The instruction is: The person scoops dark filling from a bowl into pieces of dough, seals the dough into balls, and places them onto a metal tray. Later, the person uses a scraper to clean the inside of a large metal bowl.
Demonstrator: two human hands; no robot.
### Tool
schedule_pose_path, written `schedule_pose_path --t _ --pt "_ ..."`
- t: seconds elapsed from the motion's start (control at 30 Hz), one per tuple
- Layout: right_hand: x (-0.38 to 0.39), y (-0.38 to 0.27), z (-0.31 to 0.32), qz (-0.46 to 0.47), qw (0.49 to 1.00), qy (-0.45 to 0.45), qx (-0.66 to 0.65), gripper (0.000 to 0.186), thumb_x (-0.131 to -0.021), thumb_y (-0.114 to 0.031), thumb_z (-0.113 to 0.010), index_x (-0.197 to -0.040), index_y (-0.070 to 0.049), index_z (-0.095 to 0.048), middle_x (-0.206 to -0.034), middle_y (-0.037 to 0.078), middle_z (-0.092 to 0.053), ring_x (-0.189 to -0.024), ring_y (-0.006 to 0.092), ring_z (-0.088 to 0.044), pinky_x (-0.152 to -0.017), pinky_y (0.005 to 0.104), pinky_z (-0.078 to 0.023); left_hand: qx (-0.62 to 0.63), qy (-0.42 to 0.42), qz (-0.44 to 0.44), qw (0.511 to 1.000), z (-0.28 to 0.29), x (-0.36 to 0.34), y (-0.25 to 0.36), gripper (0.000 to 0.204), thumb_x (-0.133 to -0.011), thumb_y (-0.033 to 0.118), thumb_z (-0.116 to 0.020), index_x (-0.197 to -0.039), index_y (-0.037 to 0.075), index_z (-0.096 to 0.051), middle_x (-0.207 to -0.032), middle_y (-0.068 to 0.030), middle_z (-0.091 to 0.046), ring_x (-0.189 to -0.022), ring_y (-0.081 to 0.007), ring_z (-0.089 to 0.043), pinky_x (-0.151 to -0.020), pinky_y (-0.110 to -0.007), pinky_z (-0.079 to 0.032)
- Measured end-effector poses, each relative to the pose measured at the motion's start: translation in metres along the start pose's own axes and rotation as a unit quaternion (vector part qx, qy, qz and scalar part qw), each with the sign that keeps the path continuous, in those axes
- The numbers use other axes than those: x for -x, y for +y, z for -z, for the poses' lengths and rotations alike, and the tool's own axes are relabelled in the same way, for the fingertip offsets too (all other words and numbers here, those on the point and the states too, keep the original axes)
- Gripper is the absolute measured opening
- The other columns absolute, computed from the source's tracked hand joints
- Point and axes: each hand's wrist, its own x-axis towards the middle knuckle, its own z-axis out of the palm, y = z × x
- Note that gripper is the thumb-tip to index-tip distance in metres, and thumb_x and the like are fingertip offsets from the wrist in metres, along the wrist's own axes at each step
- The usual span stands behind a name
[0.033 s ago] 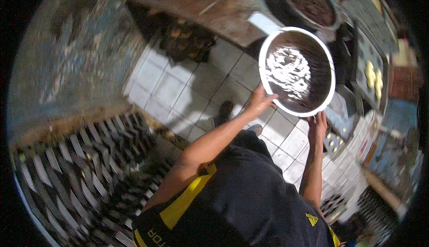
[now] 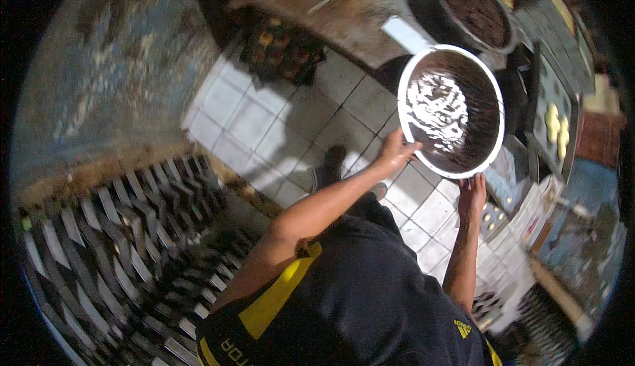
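Observation:
Both hands carry a round basin with a white rim, held over the tiled floor beside a worktop. A glossy, dark brown mass, probably liquid or batter, lies inside it and reflects bright white light. My left hand is closed on the lower left of the rim, thumb on top, its other fingers mostly hidden beneath. At the lower right, my right hand grips the rim from below, fingertips at the edge. A flat white rectangular piece shows just past the basin's upper left edge.
Another basin with dark brown contents stands on the worktop beyond. To the right, a tray carries pale yellow pieces. Stacked dark slatted racks or trays fill the lower left. A dark crate sits on the white tiles.
The basin and both hands appear slightly further right and lower in the picture, and nearby surroundings shift similarly. My hold on the rim stays the same.

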Motion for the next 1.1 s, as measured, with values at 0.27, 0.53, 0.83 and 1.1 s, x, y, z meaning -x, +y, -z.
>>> schedule_pose_path --t 0.27,0.53,0.83,1.1 --pt "0.017 0.045 0.024 -0.169 0.964 -0.173 -0.113 0.046 -0.105 -0.041 -0.051 -0.141 -0.012 -0.054 -0.14 0.004 -0.058 -0.127 0.0186 -0.054 -0.104 0.0358 -0.046 -0.022 0.066 -0.171 0.983 -0.035 -0.027 -0.097 0.056 -0.086 0.015 -0.073 -0.134 0.0 -0.047 -0.105 -0.0203 -0.064 -0.084 -0.0285 -0.064 -0.08 -0.043 -0.054" --pt "-0.007 0.159 0.059 -0.45 0.868 -0.072 0.198 0.058 -0.097 -0.063 -0.054 -0.137 -0.021 -0.053 -0.127 0.004 -0.057 -0.117 0.0262 -0.053 -0.096 0.0444 -0.046 0.094 0.158 -0.228 0.956 -0.077 -0.07 -0.071 0.037 -0.084 0.002 -0.065 -0.116 0.0 -0.047 -0.081 -0.0198 -0.06 -0.065 -0.0386 -0.064 -0.055 -0.048 -0.051" --pt "0.009 0.177 0.082 -0.438 0.865 -0.045 0.239 0.056 -0.104 -0.053 -0.048 -0.143 -0.013 -0.045 -0.132 0.012 -0.055 -0.12 0.0314 -0.054 -0.103 0.0518 -0.046 0.056 0.166 -0.189 0.966 -0.091 -0.101 -0.077 0.014 -0.089 0.006 -0.063 -0.101 0.001 -0.057 -0.077 -0.019 -0.062 -0.073 -0.0385 -0.065 -0.063 -0.046 -0.051" --pt "0.025 0.144 0.107 -0.355 0.89 -0.228 0.173 0.065 -0.102 -0.041 -0.054 -0.146 0.003 -0.037 -0.139 0.018 -0.052 -0.128 0.0326 -0.052 -0.109 0.0499 -0.043 0.169 0.083 -0.234 0.954 -0.09 -0.075 -0.065 0.042 -0.091 0.025 -0.076 -0.12 0.002 -0.055 -0.097 -0.0104 -0.068 -0.084 -0.021 -0.066 -0.076 -0.037 -0.053"
